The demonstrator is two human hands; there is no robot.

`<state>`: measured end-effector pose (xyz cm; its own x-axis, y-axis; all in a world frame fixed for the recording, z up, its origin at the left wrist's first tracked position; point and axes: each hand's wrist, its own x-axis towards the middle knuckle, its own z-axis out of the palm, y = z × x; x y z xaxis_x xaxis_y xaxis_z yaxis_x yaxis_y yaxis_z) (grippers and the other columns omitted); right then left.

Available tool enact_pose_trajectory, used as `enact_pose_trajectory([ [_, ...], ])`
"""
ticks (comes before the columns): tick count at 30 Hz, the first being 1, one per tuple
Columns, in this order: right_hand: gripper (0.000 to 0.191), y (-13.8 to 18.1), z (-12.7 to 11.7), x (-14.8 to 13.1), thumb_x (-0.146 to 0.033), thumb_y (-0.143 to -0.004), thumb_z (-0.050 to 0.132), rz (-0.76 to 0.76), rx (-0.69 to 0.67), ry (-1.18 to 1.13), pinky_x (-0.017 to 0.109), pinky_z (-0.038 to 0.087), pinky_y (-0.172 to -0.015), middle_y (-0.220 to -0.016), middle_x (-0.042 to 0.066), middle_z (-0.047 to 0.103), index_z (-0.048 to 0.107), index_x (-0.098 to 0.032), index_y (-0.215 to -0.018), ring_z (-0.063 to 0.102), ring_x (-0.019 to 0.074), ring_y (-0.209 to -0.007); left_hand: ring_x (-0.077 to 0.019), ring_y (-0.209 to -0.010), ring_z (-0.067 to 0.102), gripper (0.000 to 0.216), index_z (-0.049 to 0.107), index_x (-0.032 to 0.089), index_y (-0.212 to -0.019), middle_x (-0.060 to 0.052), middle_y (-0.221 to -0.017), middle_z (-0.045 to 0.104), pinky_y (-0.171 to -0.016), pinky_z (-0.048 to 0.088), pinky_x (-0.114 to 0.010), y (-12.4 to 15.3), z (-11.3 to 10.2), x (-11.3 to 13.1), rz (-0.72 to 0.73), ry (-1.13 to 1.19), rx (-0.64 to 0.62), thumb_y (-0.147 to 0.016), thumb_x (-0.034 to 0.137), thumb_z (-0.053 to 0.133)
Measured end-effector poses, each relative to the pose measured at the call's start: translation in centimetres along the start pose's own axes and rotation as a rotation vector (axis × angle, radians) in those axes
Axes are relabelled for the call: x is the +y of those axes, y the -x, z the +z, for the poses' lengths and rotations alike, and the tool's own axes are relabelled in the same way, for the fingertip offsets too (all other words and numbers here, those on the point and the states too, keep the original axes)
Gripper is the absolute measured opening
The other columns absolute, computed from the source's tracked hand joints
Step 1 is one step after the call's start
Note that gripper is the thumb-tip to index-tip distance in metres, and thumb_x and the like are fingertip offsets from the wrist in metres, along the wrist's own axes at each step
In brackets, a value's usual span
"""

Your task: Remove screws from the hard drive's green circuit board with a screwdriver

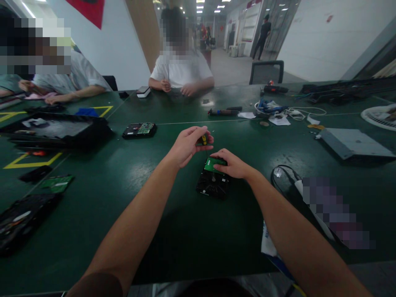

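Left hand (pixel 187 145) pinched a screwdriver (pixel 202 140) over the hard drive (pixel 213 185), right hand (pixel 232 164) lay flat on its circuit board (pixel 211 163); a slip might gouge it.

A dark green table (pixel 173 231) bears a hard drive (pixel 213 183), a second drive (pixel 140 130), a loose board (pixel 57 182), white cables (pixel 305 111) and a grey case (pixel 352 142)

On the dark green table (pixel 173 231), the left hand (pixel 188 145) pinches a small yellow-and-black screwdriver (pixel 203 140) just above a black hard drive (pixel 212 185). The right hand (pixel 232 164) lies flat on the drive's green circuit board (pixel 210 164). A second hard drive (pixel 140 130) lies farther left, and a seated person in a white shirt (pixel 181 71) is at the far edge.
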<state>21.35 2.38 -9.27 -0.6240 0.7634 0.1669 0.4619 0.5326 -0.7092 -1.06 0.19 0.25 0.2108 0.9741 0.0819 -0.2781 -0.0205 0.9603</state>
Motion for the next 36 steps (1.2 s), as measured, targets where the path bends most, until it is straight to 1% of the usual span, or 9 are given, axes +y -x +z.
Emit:
enact_pose_trajectory([
  [4,0.044,0.0,0.1,0.2,-0.032,-0.095,0.071,0.006,0.002,0.004,0.053,0.050,-0.108,-0.123,0.008,0.059,0.067,-0.030,-0.138,0.060,0.0272,-0.117,-0.0208,-0.093,0.072,0.026,0.070,0.014,-0.091,-0.010,-0.094,0.072,-0.084,0.064,-0.040,0.0,-0.2,0.4,0.017,0.014,0.012,-0.092,0.040,0.072],
  [10,0.045,0.0,0.1,0.2,-0.034,-0.094,0.073,0.024,0.001,0.002,0.053,0.050,-0.107,-0.126,0.008,0.058,0.067,-0.031,-0.139,0.060,0.0266,-0.118,-0.0205,-0.092,0.072,0.027,0.069,0.015,-0.089,-0.009,-0.092,0.072,-0.083,0.063,-0.039,0.2,-0.1,1.1,0.048,-0.008,0.044,-0.090,0.041,0.074],
  [19,0.043,0.0,0.1,-0.1,-0.034,-0.095,0.072,0.021,0.012,0.010,0.051,0.050,-0.107,-0.124,0.009,0.059,0.068,-0.029,-0.138,0.061,0.0263,-0.116,-0.0207,-0.093,0.070,0.024,0.068,0.016,-0.087,-0.009,-0.094,0.070,-0.079,0.063,-0.037,0.3,-0.1,1.0,0.069,-0.038,0.032,-0.091,0.039,0.074],
  [25,0.038,-0.1,0.3,-0.1,-0.042,-0.099,0.069,0.016,0.039,0.005,0.052,0.052,-0.104,-0.121,0.009,0.061,0.070,-0.031,-0.135,0.062,0.0279,-0.114,-0.0204,-0.093,0.069,0.024,0.068,0.015,-0.086,-0.009,-0.094,0.069,-0.077,0.064,-0.037,0.4,0.0,1.0,0.077,-0.050,0.014,-0.092,0.038,0.072],
  [30,0.040,-0.1,0.3,0.0,-0.048,-0.099,0.067,0.034,0.043,0.004,0.052,0.053,-0.100,-0.122,0.010,0.060,0.070,-0.032,-0.136,0.062,0.0282,-0.111,-0.0202,-0.092,0.069,0.024,0.067,0.015,-0.084,-0.009,-0.093,0.069,-0.076,0.063,-0.036,0.5,0.1,1.1,0.075,-0.058,0.016,-0.092,0.037,0.073],
  [36,0.040,-0.2,0.3,-0.1,-0.050,-0.099,0.067,0.031,0.063,-0.004,0.051,0.053,-0.101,-0.120,0.010,0.062,0.071,-0.030,-0.133,0.062,0.0272,-0.112,-0.0194,-0.091,0.069,0.024,0.067,0.016,-0.085,-0.008,-0.093,0.070,-0.077,0.063,-0.036,0.5,0.2,1.0,0.077,-0.068,0.012,-0.092,0.038,0.073],
])
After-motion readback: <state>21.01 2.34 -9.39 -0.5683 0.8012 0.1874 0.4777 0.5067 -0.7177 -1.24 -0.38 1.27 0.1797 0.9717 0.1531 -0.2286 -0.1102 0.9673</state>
